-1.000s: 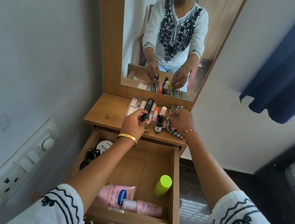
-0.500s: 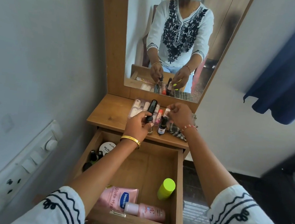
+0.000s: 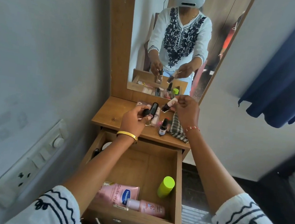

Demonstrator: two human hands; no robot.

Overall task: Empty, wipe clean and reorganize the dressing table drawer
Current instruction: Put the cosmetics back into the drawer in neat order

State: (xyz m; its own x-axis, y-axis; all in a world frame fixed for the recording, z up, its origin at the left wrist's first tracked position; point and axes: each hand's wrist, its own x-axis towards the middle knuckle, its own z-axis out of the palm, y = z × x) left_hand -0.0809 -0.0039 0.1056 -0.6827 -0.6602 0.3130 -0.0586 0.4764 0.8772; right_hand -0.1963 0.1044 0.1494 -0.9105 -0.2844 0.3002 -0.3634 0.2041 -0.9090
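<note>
Drawer (image 3: 178, 172) is hanging open under the tabletop, partly refilled. Looks like the reorganizing step: left hand (image 3: 133, 118) is pinching a black-capped bottle (image 3: 147, 116), right hand (image 3: 185, 110) is gripping a pink-capped one (image 3: 168, 105). Next they're probably needing free spots inside.

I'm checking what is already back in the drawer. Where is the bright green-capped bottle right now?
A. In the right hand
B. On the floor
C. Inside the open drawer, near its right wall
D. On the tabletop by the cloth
C: the green-capped bottle lies inside the open drawer, close to its right wall, and neither hand touches it.
</note>
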